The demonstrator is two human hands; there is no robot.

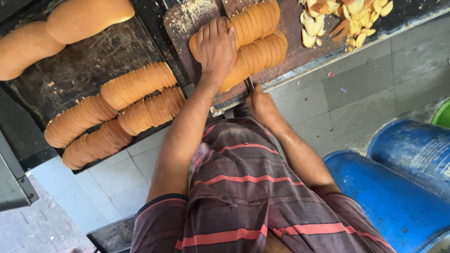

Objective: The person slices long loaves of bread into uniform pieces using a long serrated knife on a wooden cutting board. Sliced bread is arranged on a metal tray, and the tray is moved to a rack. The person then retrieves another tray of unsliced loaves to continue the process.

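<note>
Striped shirt (248,197) filled the near foreground; past it the left hand (216,47) lay palm-down, fingers spread flat, pressing the near end of a sliced bread loaf (255,44) on the dark cutting board (187,21); loaf's long axis ran from under those fingers away toward the pile of bread scraps (344,18); right hand (262,105) sat at the board's near edge, just short of the loaf, fingers hidden, grip not readable; left hand clearly nearer; more sliced loaves (117,112) lay on a black tray (70,65) left of the board.
</note>
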